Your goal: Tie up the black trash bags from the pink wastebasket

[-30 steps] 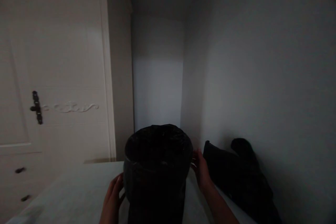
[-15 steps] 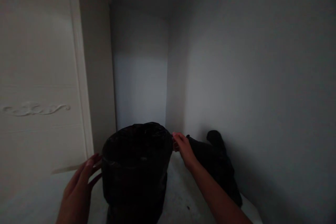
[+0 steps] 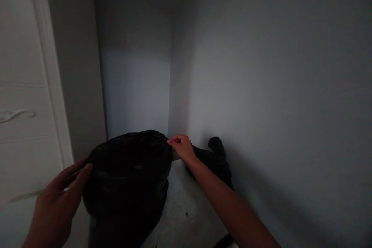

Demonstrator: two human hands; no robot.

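A black plastic bag (image 3: pixel 124 197) stands upright with its wide mouth facing up, at the lower left of centre. My left hand (image 3: pixel 59 197) has thumb and fingers closed on the left edge of the bag's mouth. On the opposite side, my right hand (image 3: pixel 181 147) pinches the right edge of the rim. The inside of the bag is too dark to make out, apart from a faint pale spot.
Another dark bag or bundle (image 3: pixel 213 162) leans by the right wall (image 3: pixel 270 85). A white cabinet (image 3: pixel 23 58) with carved trim stands at the left. A small dark speck lies on the pale floor (image 3: pixel 180 201).
The view has turned right, so everything appears further left. My left hand's spread fingers have closed on the rim, and my right hand now pinches the opposite edge higher up.
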